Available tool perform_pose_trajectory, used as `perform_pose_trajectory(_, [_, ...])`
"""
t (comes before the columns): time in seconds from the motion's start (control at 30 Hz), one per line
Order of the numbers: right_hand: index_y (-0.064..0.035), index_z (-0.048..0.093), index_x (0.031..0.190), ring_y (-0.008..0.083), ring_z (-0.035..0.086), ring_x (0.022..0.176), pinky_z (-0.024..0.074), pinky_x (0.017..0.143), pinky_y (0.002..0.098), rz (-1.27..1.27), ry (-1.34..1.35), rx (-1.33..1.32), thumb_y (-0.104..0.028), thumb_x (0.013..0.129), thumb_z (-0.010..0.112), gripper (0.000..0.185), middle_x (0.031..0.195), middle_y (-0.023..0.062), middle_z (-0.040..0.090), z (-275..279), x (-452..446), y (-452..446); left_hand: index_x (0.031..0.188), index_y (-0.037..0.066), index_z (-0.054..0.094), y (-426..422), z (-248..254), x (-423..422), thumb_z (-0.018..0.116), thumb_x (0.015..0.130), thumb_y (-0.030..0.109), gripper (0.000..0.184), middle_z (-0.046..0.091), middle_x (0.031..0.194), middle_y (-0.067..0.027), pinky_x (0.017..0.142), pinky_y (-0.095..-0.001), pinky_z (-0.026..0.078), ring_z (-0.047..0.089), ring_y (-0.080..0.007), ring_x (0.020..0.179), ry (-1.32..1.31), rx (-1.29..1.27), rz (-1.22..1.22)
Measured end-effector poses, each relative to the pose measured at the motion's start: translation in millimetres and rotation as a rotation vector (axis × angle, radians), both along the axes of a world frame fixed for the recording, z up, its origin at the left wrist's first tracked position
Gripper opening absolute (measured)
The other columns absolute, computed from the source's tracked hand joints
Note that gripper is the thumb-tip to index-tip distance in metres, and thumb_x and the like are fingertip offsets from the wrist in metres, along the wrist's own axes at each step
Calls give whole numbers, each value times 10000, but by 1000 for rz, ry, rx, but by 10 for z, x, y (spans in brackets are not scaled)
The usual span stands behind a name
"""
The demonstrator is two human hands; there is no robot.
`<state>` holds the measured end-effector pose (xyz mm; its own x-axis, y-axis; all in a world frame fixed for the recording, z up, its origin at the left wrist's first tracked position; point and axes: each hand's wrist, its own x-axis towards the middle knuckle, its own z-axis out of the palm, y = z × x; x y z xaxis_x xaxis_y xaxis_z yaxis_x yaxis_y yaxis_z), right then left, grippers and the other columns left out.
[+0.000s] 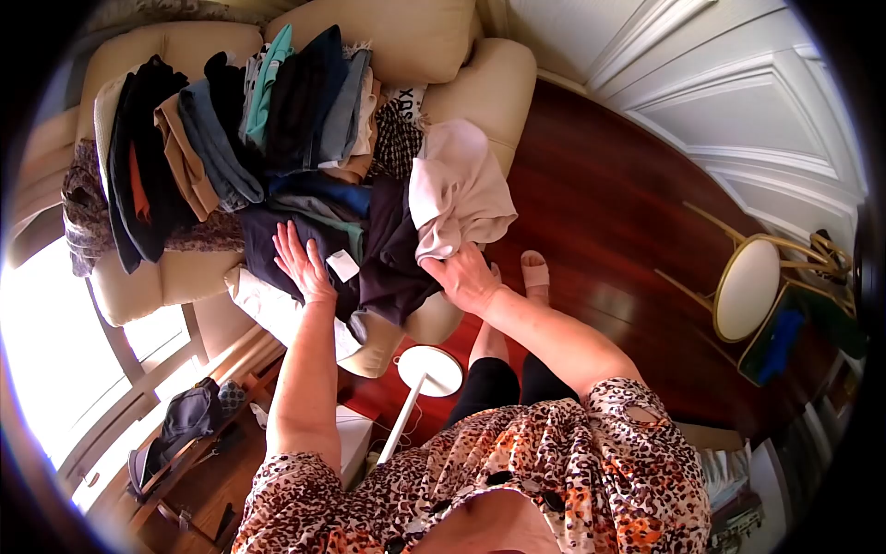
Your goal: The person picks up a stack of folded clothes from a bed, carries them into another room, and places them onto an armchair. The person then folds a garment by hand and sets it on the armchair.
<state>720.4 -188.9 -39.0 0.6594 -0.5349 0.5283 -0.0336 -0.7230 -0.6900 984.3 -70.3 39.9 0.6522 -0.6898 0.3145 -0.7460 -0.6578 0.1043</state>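
My left hand [303, 263] lies with its fingers spread on a dark folded garment [265, 238] at the front of the sofa. Just right of it a white tag [342, 266] shows on dark cloth. My right hand [464, 279] grips the lower edge of a pale pink garment [459, 180], which is bunched up by the sofa's right arm; the fingertips are partly hidden in its folds. Between my hands is a dark purple garment [388, 249]. Behind them stand rows of folded clothes, with blue jeans [214, 138] and a teal piece [268, 85] among them.
The cream sofa [506, 88] carries the clothes. A white round-based stand [430, 371] is on the red-brown wooden floor [591, 212] near my legs. A chair with a pale oval back [748, 288] is at the right. A bag [194, 413] sits at the lower left.
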Motion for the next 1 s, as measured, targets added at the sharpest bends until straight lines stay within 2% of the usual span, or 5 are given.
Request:
perform_pose_trajectory(0.23, [-104,545,996,331,598,784,466,689,415,78,177,61,-99,692,615,312,864,169,599,-66,78,-176,1423,174,340,-88,-80,72,369,942,438,549,265,1505,-39,1113,-513,62,155,-264,1416,-35,35,33])
perform_pose_trajectory(0.53, [41,538,1140,175,569,990,443,900,311,30,-240,1272,-110,735,724,471,1084,90,607,789,-1060,-290,1409,175,360,323,85,13,405,930,468,564,282,1495,-62,1109,-536,109,186,-290,1401,-36,27,15])
perform_pose_trajectory(0.83, [8,538,1186,201,556,1047,411,953,344,-195,-203,1212,-123,681,733,557,1137,91,593,1732,-1937,132,1380,139,394,605,606,-68,506,877,508,634,284,1484,-100,1080,-580,184,229,-295,1383,222,41,21])
perform_pose_trajectory(0.97, [-3,552,1176,190,569,1009,429,923,333,-178,-155,1030,-111,695,725,522,1111,79,602,1981,-1806,198,1226,34,519,810,964,-451,621,864,347,489,496,1302,-171,997,-514,369,483,-310,1202,168,-426,-292])
perform_pose_trajectory(1.0, [6,552,1170,185,576,999,440,906,327,-172,-146,934,-97,719,713,490,1101,78,606,2072,-1712,269,1188,31,542,884,1021,-677,624,872,321,437,527,1260,-161,977,-493,394,513,-296,1166,590,-551,-303])
